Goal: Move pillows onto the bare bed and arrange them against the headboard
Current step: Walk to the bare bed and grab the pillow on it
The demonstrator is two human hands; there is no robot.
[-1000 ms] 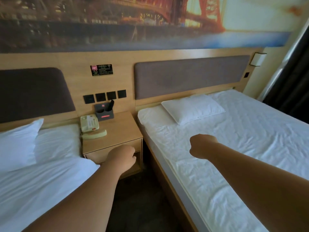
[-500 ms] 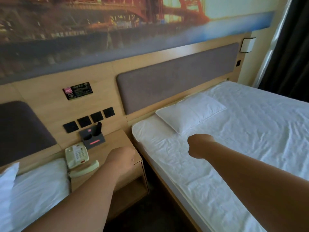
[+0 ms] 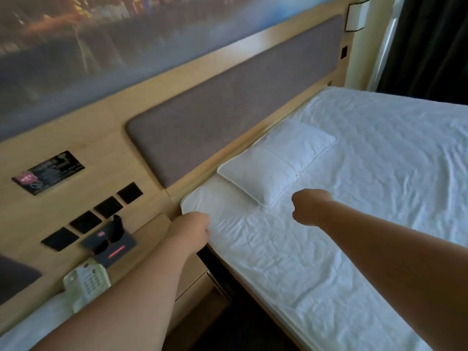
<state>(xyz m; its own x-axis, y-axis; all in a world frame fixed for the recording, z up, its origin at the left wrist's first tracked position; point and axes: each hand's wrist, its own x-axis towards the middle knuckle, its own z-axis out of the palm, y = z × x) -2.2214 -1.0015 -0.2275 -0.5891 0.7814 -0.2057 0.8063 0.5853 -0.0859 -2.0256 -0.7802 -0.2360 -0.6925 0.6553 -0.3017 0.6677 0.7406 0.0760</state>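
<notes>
wall mural (image 3: 126, 46) at 11 o'clock motion-blurred, cut by top edge; plaque (image 3: 48, 172) text unreadable; phone (image 3: 87, 282) at 8 o'clock partly behind left forearm (image 3: 121, 300).

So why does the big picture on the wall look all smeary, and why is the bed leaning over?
Head view: the wall mural is smeared by motion blur, while the pillow stays fairly sharp. The headboard and bed slant because the wide-angle camera is tilted. Soft light falls from the curtain side, with no harsh glare. Both the left hand and right hand look curled and empty.
</notes>
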